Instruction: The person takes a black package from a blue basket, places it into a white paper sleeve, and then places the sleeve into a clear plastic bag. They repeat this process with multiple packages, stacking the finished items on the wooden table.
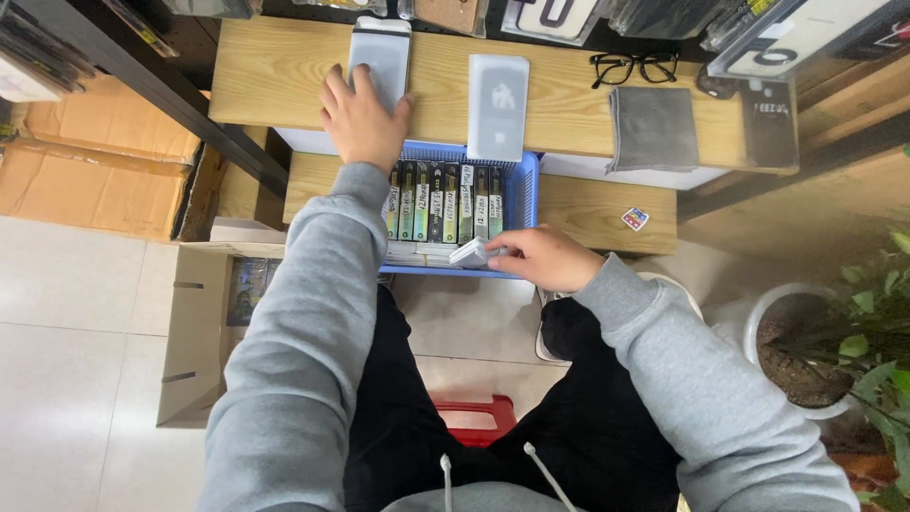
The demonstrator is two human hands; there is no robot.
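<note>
My left hand (360,118) lies flat on a translucent white flat package (381,52) on the upper wooden shelf (275,71). A second white flat package (498,106) lies to its right, overhanging a blue plastic basket (526,194). The basket sits on the lower wooden shelf and holds a row of slim boxes (444,201) standing on edge. My right hand (545,258) is at the basket's front edge, fingers closed on a small stack of white packages (471,252). Both arms wear grey sleeves.
Black glasses (633,66) and a grey cloth (654,128) lie on the upper shelf at right. A small colourful card (635,219) sits on the lower shelf. An open cardboard box (204,322) stands at left, a potted plant (834,351) at right, a red stool (479,417) under me.
</note>
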